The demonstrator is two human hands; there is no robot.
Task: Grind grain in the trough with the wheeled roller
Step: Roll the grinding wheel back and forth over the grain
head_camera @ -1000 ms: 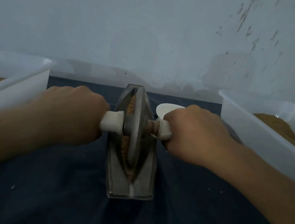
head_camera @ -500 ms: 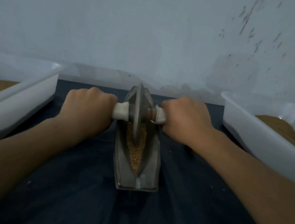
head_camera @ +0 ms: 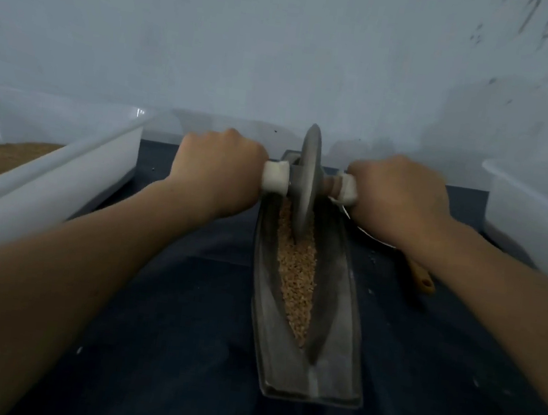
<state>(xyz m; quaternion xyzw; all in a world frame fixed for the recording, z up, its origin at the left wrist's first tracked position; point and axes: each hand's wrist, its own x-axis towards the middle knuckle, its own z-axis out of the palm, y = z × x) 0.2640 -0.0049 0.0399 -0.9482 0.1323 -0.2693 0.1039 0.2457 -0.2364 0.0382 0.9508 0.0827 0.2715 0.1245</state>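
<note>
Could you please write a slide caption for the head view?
Grinding: left hand and right hand grip the wheeled roller at the far end of the grain-filled trough.

the ends of the roller handle are hidden inside the left hand and right hand. a wooden-handled utensil is mostly covered by the right forearm. the left tub and right tub are cut off at the sides.

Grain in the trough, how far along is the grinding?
Done: grain is loaded in the trough. In hand: left hand and right hand grip the wheeled roller at the trough's far end. Left: the visible grain looks coarse, not powder, so much grinding likely remains.
</note>
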